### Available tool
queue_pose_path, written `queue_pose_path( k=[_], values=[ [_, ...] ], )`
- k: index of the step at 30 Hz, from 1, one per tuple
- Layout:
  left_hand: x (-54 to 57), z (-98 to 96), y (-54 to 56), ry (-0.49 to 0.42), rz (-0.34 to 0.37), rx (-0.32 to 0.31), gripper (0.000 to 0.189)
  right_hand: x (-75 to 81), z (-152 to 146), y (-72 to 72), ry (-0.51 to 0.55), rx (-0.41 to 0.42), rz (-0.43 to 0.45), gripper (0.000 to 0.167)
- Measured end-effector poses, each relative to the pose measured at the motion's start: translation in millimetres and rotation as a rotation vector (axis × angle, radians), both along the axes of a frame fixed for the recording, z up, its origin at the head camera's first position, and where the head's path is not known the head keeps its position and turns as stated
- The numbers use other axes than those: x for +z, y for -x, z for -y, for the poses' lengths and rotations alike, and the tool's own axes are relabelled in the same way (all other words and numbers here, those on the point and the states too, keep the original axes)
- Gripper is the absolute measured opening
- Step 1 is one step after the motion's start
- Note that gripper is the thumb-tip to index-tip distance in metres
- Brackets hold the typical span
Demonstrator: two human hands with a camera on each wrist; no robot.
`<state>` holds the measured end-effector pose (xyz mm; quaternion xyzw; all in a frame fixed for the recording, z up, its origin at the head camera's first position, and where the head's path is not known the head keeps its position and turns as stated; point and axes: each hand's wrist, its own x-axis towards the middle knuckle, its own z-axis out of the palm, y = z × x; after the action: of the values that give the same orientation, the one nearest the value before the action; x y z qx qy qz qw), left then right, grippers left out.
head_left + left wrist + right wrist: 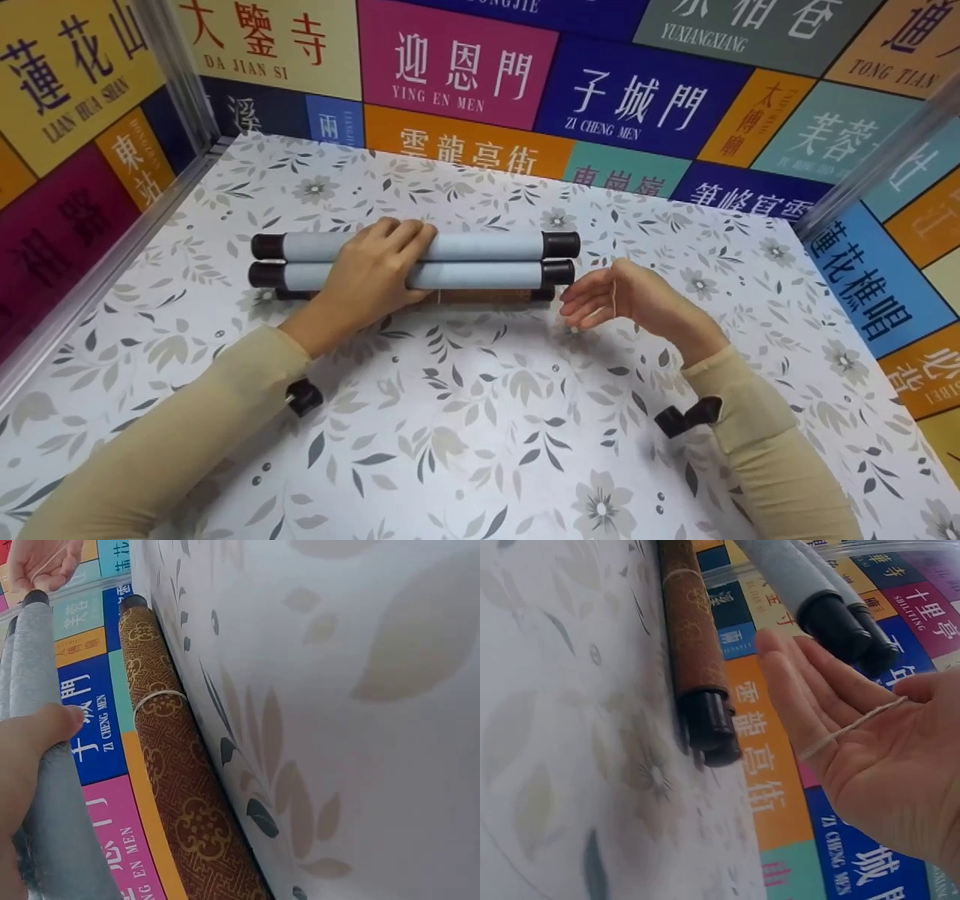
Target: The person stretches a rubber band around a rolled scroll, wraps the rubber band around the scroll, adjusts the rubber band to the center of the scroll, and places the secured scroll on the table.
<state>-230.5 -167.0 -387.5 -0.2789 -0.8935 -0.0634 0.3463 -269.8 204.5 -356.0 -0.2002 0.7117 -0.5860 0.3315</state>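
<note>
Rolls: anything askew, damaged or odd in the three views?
One mild oddity: a thin pale band stretches across the right hand, whereas the brown roll has a similar loop around it. None shows on the light-blue rolls, though the left hand covers part of them. No visible damage or spills.

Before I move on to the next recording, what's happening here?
A person's left hand grips two pale blue cylindrical rolls with black end caps above the white floral tabletop. Below lies a brown, gold-patterned cylindrical roll, a thin pale band around it. The right hand is near the blue rolls' right ends, a thin cream cord across its palm.
</note>
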Motion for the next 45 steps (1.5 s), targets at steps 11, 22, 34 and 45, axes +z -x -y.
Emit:
queue_pose_path(
  k=[11,22,34,45],
  values=[
    [-1.2,-3.5,-0.1,-0.002,0.074,0.01,0.076,11.6,0.5,2.0,-0.266,-0.168,-0.259,0.048],
    [-4.5,-9.1,-1.2,0.04,0.095,0.009,0.075,19.9,12.7,4.1,-0.452,-0.113,-0.357,0.067],
    [-8.8,-21.7,-5.1,0.091,0.047,-0.08,0.076,25.1,40.6,7.2,-0.665,0.069,-0.612,0.054],
    [-0.7,-22.8,-8.3,-0.04,0.157,-0.024,0.077,9.1,24.5,13.0,-0.089,-0.09,0.022,0.049]
  ],
)
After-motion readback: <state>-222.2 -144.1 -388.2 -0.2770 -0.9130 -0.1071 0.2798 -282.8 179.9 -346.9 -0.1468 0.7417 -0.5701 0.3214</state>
